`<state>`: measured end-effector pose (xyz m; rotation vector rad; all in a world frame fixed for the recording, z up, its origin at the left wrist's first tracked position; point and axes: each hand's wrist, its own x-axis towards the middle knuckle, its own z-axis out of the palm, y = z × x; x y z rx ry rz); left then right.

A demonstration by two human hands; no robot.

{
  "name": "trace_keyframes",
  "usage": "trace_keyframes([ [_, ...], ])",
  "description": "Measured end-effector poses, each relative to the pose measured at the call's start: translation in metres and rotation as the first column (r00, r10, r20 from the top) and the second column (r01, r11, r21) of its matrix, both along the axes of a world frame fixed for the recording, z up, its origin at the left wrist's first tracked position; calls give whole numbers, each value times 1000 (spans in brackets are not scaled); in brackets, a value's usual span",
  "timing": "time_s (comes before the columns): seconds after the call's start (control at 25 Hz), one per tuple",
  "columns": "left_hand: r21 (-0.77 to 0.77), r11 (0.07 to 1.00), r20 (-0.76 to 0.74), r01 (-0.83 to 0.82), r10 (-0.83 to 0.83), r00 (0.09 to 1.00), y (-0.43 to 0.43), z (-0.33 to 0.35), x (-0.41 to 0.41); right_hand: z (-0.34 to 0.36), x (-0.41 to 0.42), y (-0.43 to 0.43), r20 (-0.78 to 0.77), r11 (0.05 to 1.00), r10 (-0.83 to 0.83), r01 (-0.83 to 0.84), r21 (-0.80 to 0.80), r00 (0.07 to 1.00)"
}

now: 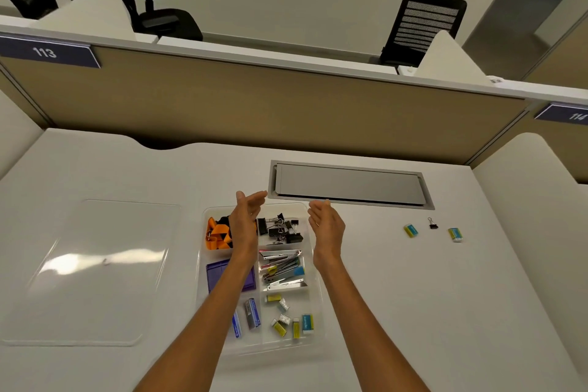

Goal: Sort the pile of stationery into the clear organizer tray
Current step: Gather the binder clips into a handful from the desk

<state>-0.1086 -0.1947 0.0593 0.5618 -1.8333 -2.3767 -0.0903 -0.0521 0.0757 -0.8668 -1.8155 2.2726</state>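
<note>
Over the white desk (413, 296), left hand (245, 223) and right hand (327, 226) hover palms facing, fingers straight, holding nothing.

Office (open-plan), numbered cubicle partition (254, 105), mesh chairs (423, 25)

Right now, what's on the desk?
organizer tray: 1, clear, centre
tray binder clips: several, black, back right
orange-black pieces: several, back left compartment
purple box: 1, middle left compartment
metal tools: several, silver, middle right compartment
small boxes: few, blue, front left compartment
tray erasers: several, yellow-blue, front right
loose erasers: 2, yellow-blue, desk right
loose binder clip: 1, black, between them
flat lid: 1, clear, desk left
left hand, right hand: open, above tray
</note>
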Motion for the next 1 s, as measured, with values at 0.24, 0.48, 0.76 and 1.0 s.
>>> trace_keyframes([
  [0.24,-112,992,-88,55,-65,994,-8,-2,7,-3,6,9,111,809,403,-410,421,909],
  [0.48,-115,990,-78,82,-91,993,-6,-8,17,-13,10,-9,446,246,644,-721,648,621],
  [0.76,-114,991,-52,64,-71,996,-12,-13,19,-18,4,-19,501,108,691,-760,641,521],
  [1.0,-106,993,-45,52,-57,997,-10,-11,18,-22,-2,-28,473,159,665,-728,667,578],
])
